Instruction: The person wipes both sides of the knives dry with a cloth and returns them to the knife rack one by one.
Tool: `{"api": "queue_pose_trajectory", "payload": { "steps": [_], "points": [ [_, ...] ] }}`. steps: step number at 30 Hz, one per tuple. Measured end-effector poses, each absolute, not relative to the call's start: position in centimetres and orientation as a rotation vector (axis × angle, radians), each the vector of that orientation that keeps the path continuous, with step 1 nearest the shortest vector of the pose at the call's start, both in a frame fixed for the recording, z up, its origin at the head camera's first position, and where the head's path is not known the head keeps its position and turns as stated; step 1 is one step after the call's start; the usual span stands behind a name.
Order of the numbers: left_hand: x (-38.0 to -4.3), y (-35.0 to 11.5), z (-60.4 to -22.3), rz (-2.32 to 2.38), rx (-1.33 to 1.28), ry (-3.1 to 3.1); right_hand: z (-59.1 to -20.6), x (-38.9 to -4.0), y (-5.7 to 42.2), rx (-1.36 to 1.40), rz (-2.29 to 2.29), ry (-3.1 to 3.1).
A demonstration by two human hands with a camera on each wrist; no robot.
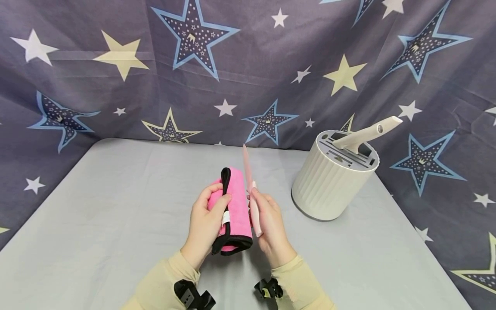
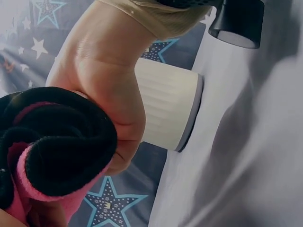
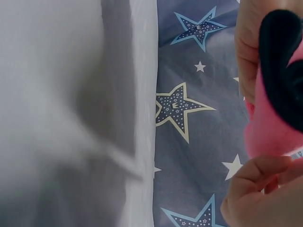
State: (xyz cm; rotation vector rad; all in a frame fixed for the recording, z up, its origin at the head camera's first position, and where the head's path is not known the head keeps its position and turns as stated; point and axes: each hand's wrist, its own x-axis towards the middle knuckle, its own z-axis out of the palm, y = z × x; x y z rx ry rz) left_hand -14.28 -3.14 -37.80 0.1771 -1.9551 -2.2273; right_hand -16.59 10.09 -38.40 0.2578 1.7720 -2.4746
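A rolled pink cloth [image 1: 238, 204] with black edging, a black hanging loop and a small white tag is held by my left hand [image 1: 205, 219], fingers behind it and thumb across its front. My right hand [image 1: 273, 224] grips the pale pink handle of a knife [image 1: 246, 165] beside the roll. The narrow pink blade points up and away, close along the cloth's right side. The roll's spiralled black end [image 2: 66, 142] shows large in the left wrist view. In the right wrist view, part of the pink cloth [image 3: 270, 132] appears at the right edge.
To the right stands a cream ribbed knife block [image 1: 329, 185] with a slotted grey top. A pale handle [image 1: 368, 133] slants out of it. The grey-covered table [image 1: 97, 224] meets a dark star-patterned cloth [image 1: 248, 56] at the back.
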Motion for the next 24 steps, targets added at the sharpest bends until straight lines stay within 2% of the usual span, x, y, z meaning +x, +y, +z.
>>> {"api": "queue_pose_trajectory", "payload": {
  "steps": [24],
  "points": [
    [-14.15,-2.14,-38.37,-2.030,0.116,-2.120,-38.84,-16.23,9.67,0.188,-2.542,1.692]
  ]
}}
